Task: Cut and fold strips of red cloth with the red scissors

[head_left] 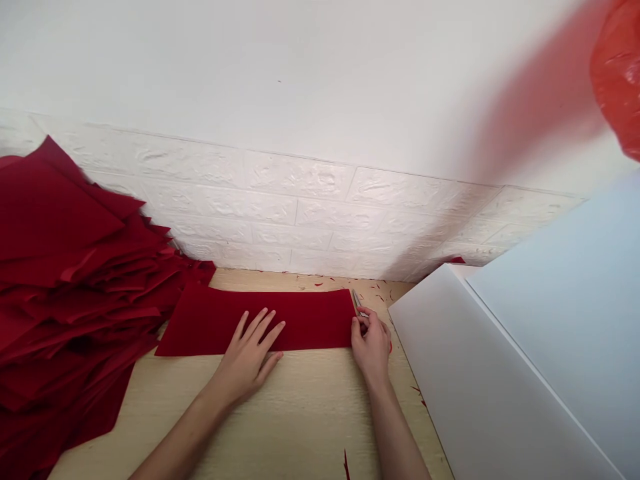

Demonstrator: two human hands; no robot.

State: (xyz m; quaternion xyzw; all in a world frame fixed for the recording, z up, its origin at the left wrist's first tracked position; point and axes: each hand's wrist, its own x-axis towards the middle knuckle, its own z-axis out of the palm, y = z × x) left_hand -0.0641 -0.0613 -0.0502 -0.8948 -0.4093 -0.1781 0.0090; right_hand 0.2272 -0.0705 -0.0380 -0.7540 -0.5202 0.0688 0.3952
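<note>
A long piece of dark red cloth lies flat on the wooden tabletop in front of me. My left hand rests on its near middle part, palm down with fingers spread. At the cloth's right end, my right hand is closed around a pair of scissors. Their metal blades point away from me along the short edge, and a bit of red handle shows by the palm. The right thumb and fingertips are at the cloth's edge; whether they also pinch it is hidden.
A big heap of red cloth pieces fills the left side. To the right stands a white box-like object. A white brick-patterned wall closes off the back. Red scraps lie about the tabletop. Something red and shiny hangs upper right.
</note>
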